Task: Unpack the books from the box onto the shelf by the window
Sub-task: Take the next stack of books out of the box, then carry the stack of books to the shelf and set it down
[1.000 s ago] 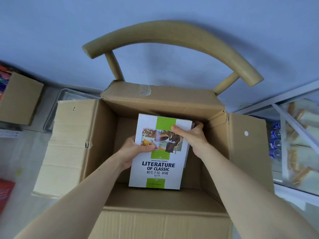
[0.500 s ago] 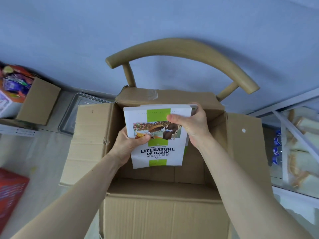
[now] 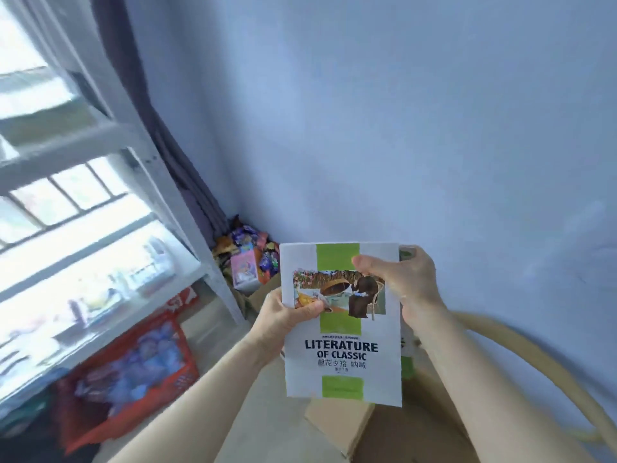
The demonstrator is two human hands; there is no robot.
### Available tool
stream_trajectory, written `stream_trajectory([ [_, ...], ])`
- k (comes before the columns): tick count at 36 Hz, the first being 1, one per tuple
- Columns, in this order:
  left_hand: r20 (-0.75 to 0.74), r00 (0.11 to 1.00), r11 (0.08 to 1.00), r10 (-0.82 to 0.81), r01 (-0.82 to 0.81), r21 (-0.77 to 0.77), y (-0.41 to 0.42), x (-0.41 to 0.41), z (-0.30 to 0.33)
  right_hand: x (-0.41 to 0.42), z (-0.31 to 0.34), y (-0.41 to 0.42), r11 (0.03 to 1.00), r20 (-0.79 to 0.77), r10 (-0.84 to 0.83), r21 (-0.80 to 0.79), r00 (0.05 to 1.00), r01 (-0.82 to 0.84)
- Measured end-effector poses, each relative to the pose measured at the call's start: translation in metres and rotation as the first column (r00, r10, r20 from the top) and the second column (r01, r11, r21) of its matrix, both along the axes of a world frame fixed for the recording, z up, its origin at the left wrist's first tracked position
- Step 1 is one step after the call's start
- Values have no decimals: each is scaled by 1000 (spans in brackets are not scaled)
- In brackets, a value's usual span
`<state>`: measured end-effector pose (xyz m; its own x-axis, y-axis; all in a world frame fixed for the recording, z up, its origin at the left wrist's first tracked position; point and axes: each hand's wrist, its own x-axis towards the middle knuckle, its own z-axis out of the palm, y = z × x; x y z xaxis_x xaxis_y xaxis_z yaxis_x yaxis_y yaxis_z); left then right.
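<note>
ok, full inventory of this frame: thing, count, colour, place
book: at least two, top one white and green, held centre; the green edge of another shows behind it
shelf: one, white metal, left, by the window
curtain: one, dark purple, left of the corner
wall: one, pale blue, behind
crate: one, red, under the shelf, blurred
snack packets: a pile, mixed colours, in the corner
cardboard box: one, brown, below the book
chair: one, beige, lower right
left hand: grip on the left edge
right hand: grip on the top right
</note>
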<state>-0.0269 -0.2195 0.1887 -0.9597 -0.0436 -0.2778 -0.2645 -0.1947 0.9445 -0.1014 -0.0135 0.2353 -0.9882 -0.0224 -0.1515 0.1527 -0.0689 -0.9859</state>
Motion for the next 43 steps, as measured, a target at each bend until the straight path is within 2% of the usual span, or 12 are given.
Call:
stream_trajectory([
  [5,-53,985,985,166,-169,-43,-105,21,70,-5,64,-118,984,-75,171,-42,982,-174],
  [9,-96,937,933,335,-344,-102,-206,45,112,-7,104,-235,952,-120,294,-56,948,-302],
  [13,-177,891,882,419,-446,-155,-302,60,143,-10,133,-345,922,-169,375,-33,911,-386],
  [19,-299,769,769,565,-622,-149,-423,69,187,-15,159,-469,837,-223,535,8,815,-547],
  [22,-344,718,721,605,-677,-146,-468,65,207,-19,176,-523,822,-298,550,29,780,-569],
  [27,-433,615,646,659,-758,-91,-530,44,244,-42,223,-598,787,-436,557,6,707,-616],
  [31,-526,566,615,635,-782,-99,-566,30,270,-71,242,-642,735,-472,612,45,634,-677],
  [36,-577,477,491,663,-859,-146,-606,14,278,-92,241,-692,715,-506,605,5,615,-699],
  [43,-594,485,454,642,-865,-215,-645,10,259,-101,219,-733,646,-544,615,-68,571,-760],
])
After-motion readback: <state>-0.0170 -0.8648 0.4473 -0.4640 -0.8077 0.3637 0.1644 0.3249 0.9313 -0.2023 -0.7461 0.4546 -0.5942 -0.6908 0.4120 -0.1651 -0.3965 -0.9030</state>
